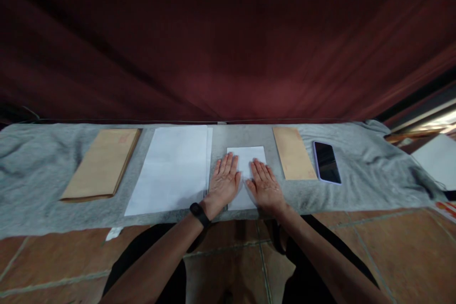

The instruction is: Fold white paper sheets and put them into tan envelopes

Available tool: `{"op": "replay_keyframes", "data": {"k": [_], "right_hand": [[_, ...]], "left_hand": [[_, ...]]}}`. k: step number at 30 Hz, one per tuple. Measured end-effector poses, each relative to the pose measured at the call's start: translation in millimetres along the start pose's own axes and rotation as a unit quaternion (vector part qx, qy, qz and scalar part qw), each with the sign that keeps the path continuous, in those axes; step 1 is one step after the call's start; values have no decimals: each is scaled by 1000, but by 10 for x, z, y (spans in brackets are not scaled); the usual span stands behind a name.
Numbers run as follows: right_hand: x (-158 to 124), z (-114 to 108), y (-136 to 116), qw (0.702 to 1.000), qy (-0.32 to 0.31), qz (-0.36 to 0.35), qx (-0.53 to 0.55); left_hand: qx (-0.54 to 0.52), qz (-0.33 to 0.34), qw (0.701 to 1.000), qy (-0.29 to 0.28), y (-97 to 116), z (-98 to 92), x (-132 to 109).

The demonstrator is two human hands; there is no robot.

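Note:
A small white folded sheet (247, 157) lies on the grey cloth (32, 161) in front of me. My left hand (224, 180) rests flat on its left edge, fingers stretched out and together. My right hand (264, 184) lies flat on its right part, fingers also stretched forward. Both palms press down on the paper and hold nothing. A black band (199, 214) sits on my left wrist.
A stack of white sheets (173, 168) lies left of my hands, a pile of brown envelopes (101, 164) farther left. One brown envelope (293, 153) and a dark phone (326, 162) lie to the right. A dark red curtain (228, 42) hangs behind; tiled floor lies below.

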State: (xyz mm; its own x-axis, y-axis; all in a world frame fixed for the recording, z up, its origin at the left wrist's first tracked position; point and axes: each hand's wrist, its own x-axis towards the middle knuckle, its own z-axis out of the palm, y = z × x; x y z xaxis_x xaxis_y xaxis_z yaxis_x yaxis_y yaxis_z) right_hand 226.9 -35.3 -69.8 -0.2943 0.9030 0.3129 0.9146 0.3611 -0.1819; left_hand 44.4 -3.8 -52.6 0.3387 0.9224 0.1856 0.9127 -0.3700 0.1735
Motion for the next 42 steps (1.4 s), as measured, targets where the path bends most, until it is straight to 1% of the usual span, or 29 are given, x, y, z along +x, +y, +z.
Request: {"op": "replay_keyframes", "data": {"k": [6,11,16,19,22,26,30,35,37,40,42], "right_hand": [[-86,-56,125,1000,2,19,-14],[-116,-96,164,999,-2,27,-18],[-119,-100,171,1000,-1,26,-18],[-120,-104,168,1000,0,22,-18],[-116,-115,159,999,-5,24,-21],[-111,-125,149,999,-3,29,-22],[-117,-127,156,999,-6,28,-27],[-73,-154,141,999,-29,38,-25],[-40,-171,108,999,-47,24,-14],[-12,-184,47,997,-74,-15,3],[-15,-181,16,997,-78,-25,5]], "left_hand": [[-4,-6,1000,16,-70,-2,-61],[-4,0,1000,24,-110,1,-77],[-5,10,999,39,-75,-69,-100],[-14,54,998,20,23,-91,-174],[-28,108,994,-8,130,-68,-277],[-32,145,989,-20,180,-41,-365],[-36,158,986,-27,165,-65,-382],[-39,150,987,-39,195,-118,-368],[-41,146,988,-42,211,-126,-363],[-45,140,988,-44,215,-110,-363],[-44,135,989,-38,206,-86,-366]]}}
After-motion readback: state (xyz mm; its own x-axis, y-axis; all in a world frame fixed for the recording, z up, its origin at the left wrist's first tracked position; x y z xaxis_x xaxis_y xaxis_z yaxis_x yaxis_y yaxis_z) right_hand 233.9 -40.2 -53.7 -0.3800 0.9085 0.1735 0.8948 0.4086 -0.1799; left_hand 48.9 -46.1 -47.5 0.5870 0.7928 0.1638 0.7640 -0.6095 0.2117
